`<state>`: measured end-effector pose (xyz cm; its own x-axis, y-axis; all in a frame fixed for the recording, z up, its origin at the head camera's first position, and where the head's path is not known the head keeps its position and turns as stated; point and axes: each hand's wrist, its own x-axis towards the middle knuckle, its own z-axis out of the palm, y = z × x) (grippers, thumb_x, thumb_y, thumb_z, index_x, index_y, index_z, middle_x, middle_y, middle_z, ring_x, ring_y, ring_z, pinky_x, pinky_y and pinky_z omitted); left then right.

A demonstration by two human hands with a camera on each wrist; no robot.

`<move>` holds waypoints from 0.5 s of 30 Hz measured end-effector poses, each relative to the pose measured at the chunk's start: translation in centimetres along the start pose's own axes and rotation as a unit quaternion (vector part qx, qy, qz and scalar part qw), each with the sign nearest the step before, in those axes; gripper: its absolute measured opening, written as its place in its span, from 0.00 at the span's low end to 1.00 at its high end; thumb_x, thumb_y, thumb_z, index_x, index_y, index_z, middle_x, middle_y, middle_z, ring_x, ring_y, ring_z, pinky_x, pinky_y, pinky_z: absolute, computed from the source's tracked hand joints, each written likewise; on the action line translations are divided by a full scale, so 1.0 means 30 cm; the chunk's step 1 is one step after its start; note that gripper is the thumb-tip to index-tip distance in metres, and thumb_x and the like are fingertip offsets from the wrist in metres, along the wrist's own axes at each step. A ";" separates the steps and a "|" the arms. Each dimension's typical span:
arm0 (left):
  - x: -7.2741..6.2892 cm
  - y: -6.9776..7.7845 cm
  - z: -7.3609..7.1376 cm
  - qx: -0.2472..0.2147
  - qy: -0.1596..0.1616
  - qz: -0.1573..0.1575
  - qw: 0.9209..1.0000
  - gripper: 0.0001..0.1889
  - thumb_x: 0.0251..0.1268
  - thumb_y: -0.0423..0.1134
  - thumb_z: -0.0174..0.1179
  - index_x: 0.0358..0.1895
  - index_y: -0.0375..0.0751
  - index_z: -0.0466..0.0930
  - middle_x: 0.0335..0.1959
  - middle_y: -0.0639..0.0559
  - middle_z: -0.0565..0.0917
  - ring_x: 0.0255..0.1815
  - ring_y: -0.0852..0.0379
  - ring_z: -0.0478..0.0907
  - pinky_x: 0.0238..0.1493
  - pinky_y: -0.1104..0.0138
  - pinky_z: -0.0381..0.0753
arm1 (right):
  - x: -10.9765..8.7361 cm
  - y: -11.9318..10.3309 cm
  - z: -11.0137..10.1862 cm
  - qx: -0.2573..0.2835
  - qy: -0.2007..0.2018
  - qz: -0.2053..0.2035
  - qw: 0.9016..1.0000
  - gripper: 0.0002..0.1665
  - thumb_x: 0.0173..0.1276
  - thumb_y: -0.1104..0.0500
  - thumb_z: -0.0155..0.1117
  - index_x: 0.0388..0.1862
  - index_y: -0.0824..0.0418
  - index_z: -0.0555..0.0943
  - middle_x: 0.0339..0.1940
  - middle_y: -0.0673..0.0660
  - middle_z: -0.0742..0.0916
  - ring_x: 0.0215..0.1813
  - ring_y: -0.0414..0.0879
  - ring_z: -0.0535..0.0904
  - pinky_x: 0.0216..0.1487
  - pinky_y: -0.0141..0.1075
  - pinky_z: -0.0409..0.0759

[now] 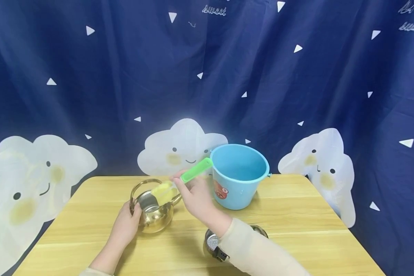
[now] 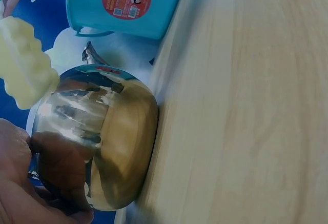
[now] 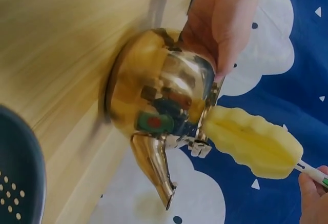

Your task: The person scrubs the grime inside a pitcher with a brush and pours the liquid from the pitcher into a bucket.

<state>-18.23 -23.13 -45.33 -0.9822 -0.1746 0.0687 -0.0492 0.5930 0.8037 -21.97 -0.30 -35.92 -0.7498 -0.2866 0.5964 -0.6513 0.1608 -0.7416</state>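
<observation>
A shiny gold metal teapot (image 1: 155, 221) stands on the table with its lid off, hoop handle raised and spout towards the right. My left hand (image 1: 125, 221) grips its left side, the thumb at the rim. In my right hand (image 1: 198, 197) is a sponge brush, pinched by its green handle (image 1: 197, 170). The brush's yellow sponge head (image 3: 256, 142) slants over the teapot's mouth, its tip right at the opening in the right wrist view. From the left wrist, the wavy sponge (image 2: 24, 62) shows beside the rounded teapot body (image 2: 123, 137).
Behind my right hand stands a light blue bucket (image 1: 239, 191) with a red sticker. A perforated metal strainer (image 1: 211, 240) and another round metal rim (image 1: 261, 230) lie partly hidden under my right forearm. A dark blue curtain (image 1: 207, 57) hangs behind the wooden table (image 1: 303, 218).
</observation>
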 end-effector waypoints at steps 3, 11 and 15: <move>-0.001 -0.005 0.001 -0.001 -0.008 -0.005 1.000 0.32 0.83 0.47 0.33 0.69 0.15 0.53 0.64 0.17 0.66 0.66 0.21 0.64 0.65 0.35 0.67 | -0.001 -0.005 0.014 -0.005 -0.002 0.011 1.000 0.10 0.76 0.57 0.59 0.45 0.60 0.85 0.43 0.52 0.89 0.48 0.43 0.84 0.55 0.37 0.81; 0.004 -0.008 0.002 -0.002 -0.019 -0.003 1.000 0.34 0.83 0.47 0.32 0.71 0.14 0.49 0.65 0.15 0.63 0.67 0.20 0.63 0.63 0.35 0.68 | 0.002 0.007 0.055 -0.008 -0.003 0.028 1.000 0.10 0.76 0.54 0.59 0.44 0.57 0.84 0.43 0.50 0.89 0.48 0.40 0.84 0.57 0.36 0.81; 0.002 -0.006 -0.001 -0.003 -0.023 -0.004 1.000 0.33 0.83 0.47 0.32 0.71 0.14 0.49 0.66 0.15 0.62 0.67 0.20 0.62 0.64 0.35 0.67 | 0.002 0.014 0.068 -0.015 -0.007 0.026 1.000 0.10 0.76 0.54 0.59 0.44 0.57 0.85 0.43 0.52 0.89 0.47 0.39 0.84 0.55 0.35 0.81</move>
<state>-18.27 -23.28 -45.45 -0.9890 -0.1441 0.0348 -0.0570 0.5865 0.8079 -22.04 -2.19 -36.83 -0.7815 -0.2910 0.5519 -0.6144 0.2050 -0.7619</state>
